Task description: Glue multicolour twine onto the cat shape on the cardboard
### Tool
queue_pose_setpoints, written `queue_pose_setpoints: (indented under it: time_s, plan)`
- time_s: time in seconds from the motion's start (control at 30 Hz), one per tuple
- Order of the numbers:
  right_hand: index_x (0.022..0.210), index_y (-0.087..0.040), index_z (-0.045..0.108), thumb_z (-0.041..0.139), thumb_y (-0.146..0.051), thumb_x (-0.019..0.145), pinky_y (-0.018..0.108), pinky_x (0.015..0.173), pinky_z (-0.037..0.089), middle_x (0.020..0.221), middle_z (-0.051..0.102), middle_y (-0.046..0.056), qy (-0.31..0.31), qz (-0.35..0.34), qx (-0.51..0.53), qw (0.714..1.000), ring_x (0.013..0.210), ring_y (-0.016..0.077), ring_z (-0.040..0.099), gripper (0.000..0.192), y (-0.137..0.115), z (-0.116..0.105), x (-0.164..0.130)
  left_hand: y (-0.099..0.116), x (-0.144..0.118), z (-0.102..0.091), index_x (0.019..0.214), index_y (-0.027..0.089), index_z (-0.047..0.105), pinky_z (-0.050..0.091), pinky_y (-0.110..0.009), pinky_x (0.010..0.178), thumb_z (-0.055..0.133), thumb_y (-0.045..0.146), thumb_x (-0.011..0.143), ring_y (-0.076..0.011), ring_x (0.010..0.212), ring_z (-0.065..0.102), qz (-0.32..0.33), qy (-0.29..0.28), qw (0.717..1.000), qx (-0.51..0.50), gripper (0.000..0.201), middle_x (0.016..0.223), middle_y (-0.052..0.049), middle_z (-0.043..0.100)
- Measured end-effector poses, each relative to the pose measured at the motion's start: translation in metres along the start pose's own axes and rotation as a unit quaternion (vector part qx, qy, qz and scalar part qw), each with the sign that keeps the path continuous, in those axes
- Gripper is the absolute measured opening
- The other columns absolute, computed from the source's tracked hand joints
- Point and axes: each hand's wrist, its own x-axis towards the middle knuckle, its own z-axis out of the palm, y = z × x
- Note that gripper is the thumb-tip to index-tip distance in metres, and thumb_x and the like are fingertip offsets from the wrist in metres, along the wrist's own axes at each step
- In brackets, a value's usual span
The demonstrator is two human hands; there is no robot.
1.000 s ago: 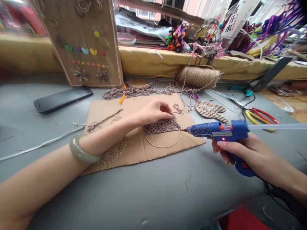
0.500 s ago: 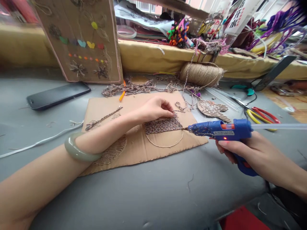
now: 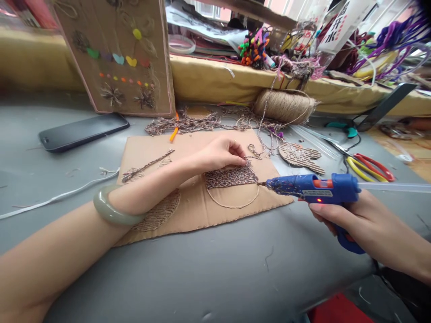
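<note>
The glue gun (image 3: 292,185) is blue and orange, the cord patch (image 3: 232,177) speckled brown and pale, the cardboard (image 3: 193,206) tan.

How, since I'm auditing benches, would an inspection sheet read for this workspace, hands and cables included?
Surface: grey table, thread scraps.
Job's things: cardboard bearing a yarn patch; glue gun, red light on.
Clutter: phone, loose yarn, spool.
Left hand: pinching a strand at the yarn patch.
Right hand: gripping the glue gun, nozzle at the patch's right corner.
Cables: black cord at lower right, partly hidden.
Surroundings: decorated board before a heaped gold ledge.
</note>
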Motion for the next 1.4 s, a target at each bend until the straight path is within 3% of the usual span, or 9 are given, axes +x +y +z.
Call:
queue_pose_setpoints:
  time_s: [0.43,0.67,1.1,1.4]
  plan:
    - [0.054,-0.023,0.045,0.051,-0.058,0.076,0.025,0.033,0.034,0.046,0.043,-0.003,-0.045,-0.001,0.018,0.999,0.038,0.0126,0.042,0.042,0.004,0.001,0.001,0.0,0.001,-0.001,0.074,0.009,0.066,0.04,-0.022,0.058,0.066,0.014,0.071,-0.0068,0.057,0.05,0.001,-0.004,1.0,0.0,0.006,0.065,0.0,0.062]
    - [0.052,-0.022,0.043,0.048,-0.063,0.075,0.026,0.036,0.033,0.044,0.045,-0.002,-0.039,-0.013,0.006,0.999,0.039,0.0128,0.041,0.048,-0.003,0.004,0.002,-0.006,0.003,-0.002,0.074,0.011,0.067,0.041,-0.023,0.06,0.067,0.016,0.071,-0.0078,0.059,0.052,0.013,-0.009,1.0,0.0,0.007,0.068,-0.001,0.064]
    - [0.049,-0.021,0.044,0.048,-0.056,0.077,0.026,0.037,0.035,0.041,0.048,-0.001,-0.029,-0.062,-0.021,0.997,0.038,0.0125,0.043,0.045,-0.013,0.012,0.008,-0.007,0.003,-0.002,0.074,0.01,0.068,0.04,-0.023,0.059,0.067,0.016,0.071,-0.0077,0.059,0.051,0.024,-0.012,1.0,-0.003,0.007,0.067,-0.001,0.064]
    - [0.045,-0.022,0.047,0.05,-0.06,0.071,0.027,0.036,0.037,0.039,0.049,-0.001,-0.025,-0.052,-0.037,0.998,0.036,0.0142,0.044,0.046,-0.022,0.015,0.009,-0.003,0.001,-0.002,0.076,0.008,0.067,0.039,-0.023,0.057,0.064,0.01,0.072,-0.0074,0.058,0.051,0.015,-0.017,1.0,-0.006,0.005,0.065,-0.001,0.062]
